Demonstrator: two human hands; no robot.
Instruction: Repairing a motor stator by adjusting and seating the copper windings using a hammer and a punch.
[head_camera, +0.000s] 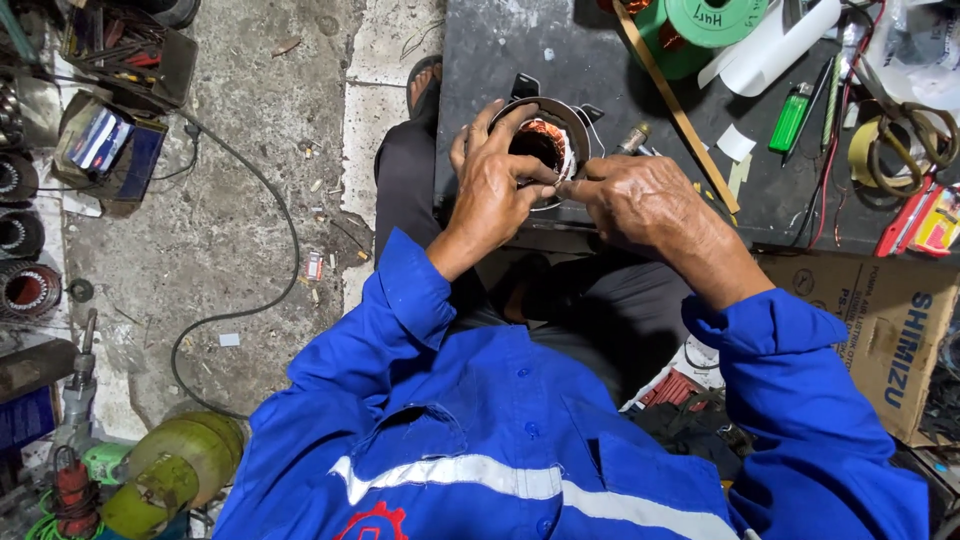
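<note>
On the concrete floor at the far left lie several round wound stators stacked along the edge, an open box of tools, and a black cable that curls across the ground toward a greenish-yellow cylinder near the lower corner. Moving inward, the person's blue work jacket with a pale reflective stripe fills the lower middle. The left hand reaches forward and wraps around the near left rim of a round metal motor stator, its fingers curled over the housing and grasping it, thumb pressed toward the opening. The stator sits at the near edge of the dark counter, just in front of the person's knees, with copper windings showing inside its bore. The right hand meets it from the other side, fingers pinched tight at the stator's rim; what they pinch is too small to tell. Further right on the counter lie a long wooden stick, a green spool, a roll of white paper, a green lighter, a roll of yellowish tape and scissors. A cardboard box stands below the counter at the right edge.
</note>
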